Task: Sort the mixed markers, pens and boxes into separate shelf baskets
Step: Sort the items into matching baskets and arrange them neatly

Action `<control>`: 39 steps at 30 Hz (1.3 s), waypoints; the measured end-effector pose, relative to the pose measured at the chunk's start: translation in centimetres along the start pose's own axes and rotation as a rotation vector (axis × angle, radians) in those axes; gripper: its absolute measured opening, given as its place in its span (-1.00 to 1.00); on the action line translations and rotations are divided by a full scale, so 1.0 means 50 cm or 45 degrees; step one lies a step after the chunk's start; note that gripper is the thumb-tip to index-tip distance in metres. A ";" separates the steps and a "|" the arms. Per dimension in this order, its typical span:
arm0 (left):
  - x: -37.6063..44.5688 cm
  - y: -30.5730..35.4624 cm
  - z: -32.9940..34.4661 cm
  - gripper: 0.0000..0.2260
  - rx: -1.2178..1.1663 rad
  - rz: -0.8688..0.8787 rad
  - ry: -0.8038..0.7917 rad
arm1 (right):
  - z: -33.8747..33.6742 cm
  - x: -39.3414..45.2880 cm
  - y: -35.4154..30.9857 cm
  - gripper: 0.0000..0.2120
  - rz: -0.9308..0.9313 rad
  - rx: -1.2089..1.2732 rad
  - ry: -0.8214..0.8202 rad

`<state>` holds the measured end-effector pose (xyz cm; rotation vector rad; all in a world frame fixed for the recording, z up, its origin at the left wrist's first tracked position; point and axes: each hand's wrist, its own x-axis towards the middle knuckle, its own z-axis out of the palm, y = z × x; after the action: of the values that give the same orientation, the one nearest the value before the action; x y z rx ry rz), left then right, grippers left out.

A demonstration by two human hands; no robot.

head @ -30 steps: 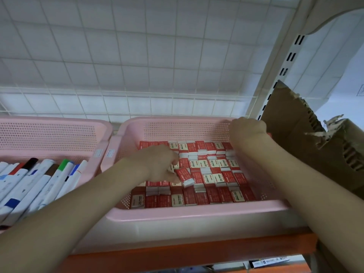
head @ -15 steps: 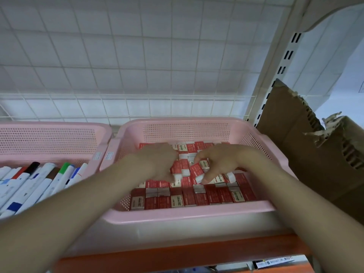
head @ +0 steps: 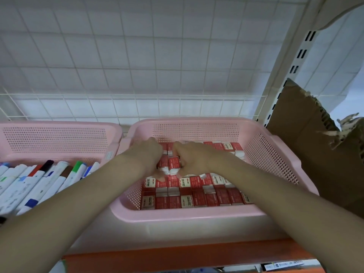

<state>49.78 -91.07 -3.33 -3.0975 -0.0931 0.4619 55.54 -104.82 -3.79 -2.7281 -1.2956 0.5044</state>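
Together left hand (head: pixel 148 154), right hand (head: pixel 192 157) grip boxes (head: pixel 169 164)

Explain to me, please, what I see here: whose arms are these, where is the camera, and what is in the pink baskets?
No machine here: a person wears the camera on the head, looking down at their own arms. The left hand and right hand reach into the right pink basket, which holds rows of small red boxes. Together they grip a few loose boxes in the middle. The left pink basket holds markers. Torn cardboard stands at the right.
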 end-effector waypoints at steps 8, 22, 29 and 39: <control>0.006 -0.009 0.002 -0.67 -0.016 0.081 0.020 | 0.010 0.022 0.000 -0.70 -0.011 0.196 0.113; -0.016 0.014 0.007 -0.72 -0.242 0.237 0.187 | -0.024 -0.029 0.062 -0.64 0.150 0.219 -0.036; 0.033 0.059 0.008 -0.71 -0.308 0.363 0.365 | -0.027 -0.084 0.101 -0.46 0.314 0.174 -0.179; 0.053 0.045 0.012 -0.63 0.091 0.424 0.293 | -0.015 -0.105 0.110 -0.68 0.342 0.032 -0.145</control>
<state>52.27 -93.16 -4.70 -3.0731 0.4352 0.1031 56.76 -112.31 -2.88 -2.9053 -0.9379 0.7019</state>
